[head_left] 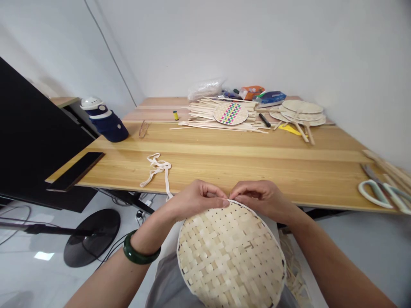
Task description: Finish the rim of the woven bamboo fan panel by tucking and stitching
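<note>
A round woven fan panel (229, 256) of pale bamboo strips rests tilted over my lap, with a whitish edging along its rim. My left hand (204, 196) pinches the panel's top edge, thumb on the near face. Close beside it, my right hand (261, 196) has its fingers closed at the same rim; whatever fine thing sits between those fingertips is hidden. A white fabric tape (156, 166) lies loosely coiled on the table, and one end runs over the front edge behind my left wrist.
White-handled scissors (375, 192) lie at the table's right edge. Toward the back are bamboo strips (199, 113), a fan disc with coloured weave (230, 114), stacked fans (302, 112) and a yellow thread spool (175, 115). A blue flask (107, 122) stands left, near a black slab (77, 170).
</note>
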{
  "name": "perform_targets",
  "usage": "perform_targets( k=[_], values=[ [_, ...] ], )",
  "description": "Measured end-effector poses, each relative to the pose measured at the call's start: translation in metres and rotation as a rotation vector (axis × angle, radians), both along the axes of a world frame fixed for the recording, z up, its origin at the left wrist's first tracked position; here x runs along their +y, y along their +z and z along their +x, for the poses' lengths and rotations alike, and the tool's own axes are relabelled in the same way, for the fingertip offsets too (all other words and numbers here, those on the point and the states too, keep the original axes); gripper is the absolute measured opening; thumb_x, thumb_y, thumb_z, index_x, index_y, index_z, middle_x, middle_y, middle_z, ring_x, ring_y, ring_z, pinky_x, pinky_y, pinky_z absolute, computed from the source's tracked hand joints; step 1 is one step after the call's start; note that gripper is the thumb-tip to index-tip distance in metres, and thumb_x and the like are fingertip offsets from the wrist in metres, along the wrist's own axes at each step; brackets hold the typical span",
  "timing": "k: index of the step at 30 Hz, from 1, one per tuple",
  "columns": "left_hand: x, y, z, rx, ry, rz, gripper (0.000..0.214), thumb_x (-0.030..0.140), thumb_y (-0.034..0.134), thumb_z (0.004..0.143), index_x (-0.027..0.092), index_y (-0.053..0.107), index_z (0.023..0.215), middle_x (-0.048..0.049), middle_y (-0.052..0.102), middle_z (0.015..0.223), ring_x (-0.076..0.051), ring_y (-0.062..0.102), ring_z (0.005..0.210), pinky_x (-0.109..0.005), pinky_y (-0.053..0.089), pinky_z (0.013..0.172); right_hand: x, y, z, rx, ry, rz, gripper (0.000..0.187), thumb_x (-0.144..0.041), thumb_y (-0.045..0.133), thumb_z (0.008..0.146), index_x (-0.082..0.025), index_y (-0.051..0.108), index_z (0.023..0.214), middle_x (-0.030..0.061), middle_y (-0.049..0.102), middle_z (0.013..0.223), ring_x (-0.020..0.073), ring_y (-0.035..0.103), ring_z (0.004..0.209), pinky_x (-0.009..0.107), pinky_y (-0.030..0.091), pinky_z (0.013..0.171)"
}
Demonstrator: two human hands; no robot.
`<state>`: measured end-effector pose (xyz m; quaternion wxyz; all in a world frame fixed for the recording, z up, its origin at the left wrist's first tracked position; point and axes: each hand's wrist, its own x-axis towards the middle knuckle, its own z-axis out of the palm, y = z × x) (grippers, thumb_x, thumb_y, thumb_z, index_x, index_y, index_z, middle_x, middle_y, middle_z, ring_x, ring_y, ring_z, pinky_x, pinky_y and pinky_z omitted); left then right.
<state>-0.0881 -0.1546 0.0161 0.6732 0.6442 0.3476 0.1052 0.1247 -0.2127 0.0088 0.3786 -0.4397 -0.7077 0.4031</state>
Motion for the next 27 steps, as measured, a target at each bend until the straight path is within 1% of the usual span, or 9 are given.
perform_targets(
  k=[2, 4, 6, 10, 12, 17, 22, 25, 27],
  values=[
    [0.001, 0.001, -0.001, 0.027, 0.018, 0.033, 0.024, 0.040, 0.072, 0.074, 0.017, 0.074, 0.078, 0.0013, 0.064, 0.066, -0.009, 0.047, 0.056, -0.022, 0.033, 0.053, -0.001, 0.004, 0.002, -0.061, -0.055, 0.195, 0.012, -0.026, 0.060, 0.089, -0.020, 0.069, 0.092, 0.0051, 0.071, 0.093, 0.0168, 0.064, 0.087, 0.029, 0.051, 0.076],
    [0.001, 0.004, -0.002, 0.056, 0.031, 0.061, 0.024, 0.040, 0.072, 0.074, 0.016, 0.075, 0.077, 0.0007, 0.064, 0.064, -0.009, 0.047, 0.056, -0.023, 0.033, 0.053, -0.006, 0.010, 0.000, -0.200, -0.114, 0.436, 0.009, -0.024, 0.061, 0.089, -0.021, 0.069, 0.093, 0.0049, 0.069, 0.094, 0.0190, 0.060, 0.093, 0.034, 0.049, 0.082],
    [0.001, 0.006, -0.002, 0.054, 0.034, 0.068, 0.023, 0.039, 0.072, 0.074, 0.017, 0.075, 0.078, 0.0002, 0.066, 0.065, -0.010, 0.048, 0.056, -0.023, 0.035, 0.054, -0.012, 0.014, -0.007, -0.427, -0.134, 0.622, 0.009, -0.023, 0.060, 0.089, -0.021, 0.069, 0.090, 0.0053, 0.068, 0.090, 0.0207, 0.057, 0.089, 0.036, 0.048, 0.077],
    [0.000, 0.007, -0.004, 0.016, 0.056, 0.028, 0.021, 0.037, 0.073, 0.072, 0.017, 0.076, 0.076, -0.0004, 0.068, 0.068, -0.010, 0.052, 0.060, -0.022, 0.038, 0.057, -0.021, 0.016, -0.030, -0.783, -0.154, 0.849, 0.022, -0.013, 0.050, 0.093, -0.014, 0.067, 0.080, 0.0079, 0.066, 0.083, 0.0223, 0.055, 0.085, 0.037, 0.048, 0.074],
    [-0.001, 0.007, -0.005, 0.014, 0.077, 0.009, 0.020, 0.036, 0.075, 0.070, 0.016, 0.076, 0.075, -0.0009, 0.069, 0.069, -0.011, 0.053, 0.061, -0.022, 0.039, 0.058, -0.021, 0.014, -0.037, -0.823, -0.136, 0.897, 0.025, -0.011, 0.046, 0.094, -0.013, 0.067, 0.079, 0.0084, 0.065, 0.082, 0.0222, 0.055, 0.084, 0.038, 0.049, 0.077],
    [-0.002, 0.005, -0.012, 0.050, 0.117, 0.016, 0.022, 0.037, 0.076, 0.067, 0.015, 0.076, 0.073, -0.0006, 0.067, 0.064, -0.010, 0.049, 0.057, -0.023, 0.037, 0.056, -0.016, 0.006, -0.036, -0.762, -0.109, 0.895, 0.024, -0.012, 0.047, 0.094, -0.013, 0.065, 0.078, 0.0079, 0.064, 0.083, 0.0207, 0.055, 0.083, 0.037, 0.050, 0.077],
    [-0.005, -0.004, -0.011, 0.029, 0.154, 0.040, 0.019, 0.033, 0.074, 0.066, 0.014, 0.075, 0.070, 0.0004, 0.065, 0.062, -0.011, 0.050, 0.059, -0.023, 0.038, 0.059, -0.013, 0.000, -0.045, -0.705, -0.093, 0.953, 0.026, -0.007, 0.043, 0.093, -0.015, 0.064, 0.079, 0.0079, 0.066, 0.082, 0.0209, 0.059, 0.084, 0.039, 0.051, 0.084],
    [-0.005, -0.010, -0.008, 0.024, 0.209, 0.105, 0.019, 0.031, 0.068, 0.068, 0.014, 0.072, 0.064, 0.0017, 0.061, 0.058, -0.011, 0.048, 0.056, -0.022, 0.035, 0.054, -0.018, 0.009, -0.063, -0.472, -0.142, 0.956, 0.021, -0.008, 0.046, 0.091, -0.017, 0.064, 0.087, 0.0074, 0.069, 0.088, 0.0225, 0.061, 0.091, 0.038, 0.052, 0.087],
    [-0.003, -0.009, -0.009, 0.029, 0.274, 0.143, 0.021, 0.032, 0.067, 0.069, 0.013, 0.070, 0.060, 0.0023, 0.057, 0.054, -0.010, 0.046, 0.053, -0.021, 0.032, 0.050, -0.027, 0.021, -0.067, -0.217, -0.201, 0.834, 0.017, -0.011, 0.048, 0.091, -0.020, 0.062, 0.090, 0.0062, 0.070, 0.093, 0.0217, 0.063, 0.093, 0.036, 0.054, 0.085]
  ],
)
